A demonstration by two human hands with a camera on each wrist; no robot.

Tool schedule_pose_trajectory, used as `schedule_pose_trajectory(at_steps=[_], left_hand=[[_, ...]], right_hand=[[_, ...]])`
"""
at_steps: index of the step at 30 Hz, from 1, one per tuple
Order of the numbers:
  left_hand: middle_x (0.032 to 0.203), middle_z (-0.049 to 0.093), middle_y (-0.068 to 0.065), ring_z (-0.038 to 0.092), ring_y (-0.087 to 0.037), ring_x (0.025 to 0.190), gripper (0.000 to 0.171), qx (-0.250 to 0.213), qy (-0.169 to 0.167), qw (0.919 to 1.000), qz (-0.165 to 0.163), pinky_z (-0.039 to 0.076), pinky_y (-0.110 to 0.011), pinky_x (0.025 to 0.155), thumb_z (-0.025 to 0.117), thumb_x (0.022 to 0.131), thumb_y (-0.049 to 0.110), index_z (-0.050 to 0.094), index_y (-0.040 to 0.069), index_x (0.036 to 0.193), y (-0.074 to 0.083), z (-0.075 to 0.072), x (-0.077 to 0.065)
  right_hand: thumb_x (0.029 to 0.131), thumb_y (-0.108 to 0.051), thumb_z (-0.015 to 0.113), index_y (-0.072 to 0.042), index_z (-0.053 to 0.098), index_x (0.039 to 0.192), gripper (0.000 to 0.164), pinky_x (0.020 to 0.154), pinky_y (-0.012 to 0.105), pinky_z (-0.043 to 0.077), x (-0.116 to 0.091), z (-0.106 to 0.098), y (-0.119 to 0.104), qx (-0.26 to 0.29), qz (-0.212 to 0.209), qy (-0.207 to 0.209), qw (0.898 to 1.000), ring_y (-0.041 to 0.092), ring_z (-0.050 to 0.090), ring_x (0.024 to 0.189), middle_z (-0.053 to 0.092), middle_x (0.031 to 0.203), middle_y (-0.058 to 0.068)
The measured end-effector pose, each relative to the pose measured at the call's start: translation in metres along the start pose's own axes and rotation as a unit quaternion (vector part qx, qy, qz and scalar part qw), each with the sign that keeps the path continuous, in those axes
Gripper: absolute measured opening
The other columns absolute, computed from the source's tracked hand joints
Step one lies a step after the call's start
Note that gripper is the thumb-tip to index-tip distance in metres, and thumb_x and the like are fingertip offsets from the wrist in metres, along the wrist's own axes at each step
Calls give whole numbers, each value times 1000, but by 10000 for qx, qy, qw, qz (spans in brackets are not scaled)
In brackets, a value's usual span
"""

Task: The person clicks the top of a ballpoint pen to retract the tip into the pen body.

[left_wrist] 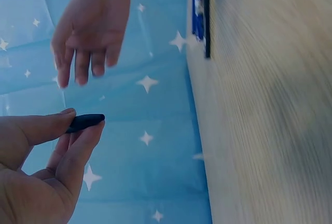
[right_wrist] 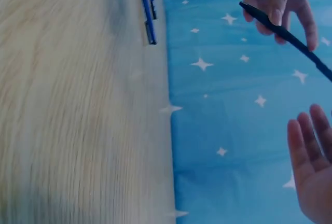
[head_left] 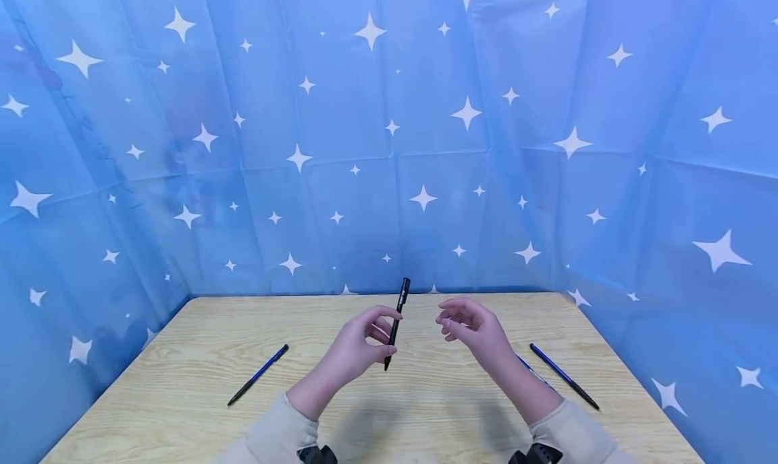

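Note:
My left hand (head_left: 358,339) pinches a black pen (head_left: 398,315) between thumb and fingers, its clip end tilted up and its tip pointing down over the table. In the right wrist view the same black pen (right_wrist: 290,38) slants across the fingers. To its right, my right hand (head_left: 477,329) is raised with loosely bent fingers and holds nothing. The palm of the right hand (left_wrist: 98,24) faces the pen in the left wrist view, a small gap between them.
On the wooden table (head_left: 213,329), a blue-and-black pen (head_left: 258,375) lies at left and another blue-and-black pen (head_left: 564,376) at right. Beside the latter, a further pen (head_left: 535,371) is partly hidden by the right forearm. Blue star-patterned cloth (head_left: 365,200) hangs around the table.

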State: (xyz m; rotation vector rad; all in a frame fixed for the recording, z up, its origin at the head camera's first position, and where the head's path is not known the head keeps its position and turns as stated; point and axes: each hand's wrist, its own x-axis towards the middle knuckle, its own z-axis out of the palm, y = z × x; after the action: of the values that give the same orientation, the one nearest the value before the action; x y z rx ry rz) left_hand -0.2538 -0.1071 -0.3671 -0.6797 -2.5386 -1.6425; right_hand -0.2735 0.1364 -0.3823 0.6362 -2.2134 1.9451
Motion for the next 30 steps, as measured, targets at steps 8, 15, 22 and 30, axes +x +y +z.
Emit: schedule_pose_trajectory(at_steps=[8,15,22,30], left_hand=[[97,60,-5,62,-19,86,55,614,-44,9981,-62,56,-28,64,74,82,-7,58,15,130,-22,-25,-6],[99,59,-4,62,-18,86,58,1000,-3,9944,-337,55,-29,63,73,82,-8,57,16,133,-41,-42,-15],[100,59,-9,60,-18,83,59,1180,41,9920,-441,55,-31,57,71,81,-13,58,17,131,-61,-59,-28],[98,58,-8,60,-17,82,61,1315,225,9889,-661,55,-29,60,70,79,-16,59,16,130,-78,-76,-36]], right_hand=[[93,-18,69,-4,63,117,29,74,30,54,-12,-8,8,-934,339,-521,9937,24,62,90,66,98,7],[94,-20,67,-5,62,119,30,74,30,53,-19,-20,17,-1391,311,-1075,9839,20,61,89,64,98,6],[94,-21,68,-5,61,121,32,73,30,53,-27,-28,20,-1371,486,-1302,9808,19,61,88,64,99,5],[93,-23,68,-8,63,119,30,72,29,53,-34,-34,25,-1486,617,-1677,9726,18,61,86,64,100,5]])
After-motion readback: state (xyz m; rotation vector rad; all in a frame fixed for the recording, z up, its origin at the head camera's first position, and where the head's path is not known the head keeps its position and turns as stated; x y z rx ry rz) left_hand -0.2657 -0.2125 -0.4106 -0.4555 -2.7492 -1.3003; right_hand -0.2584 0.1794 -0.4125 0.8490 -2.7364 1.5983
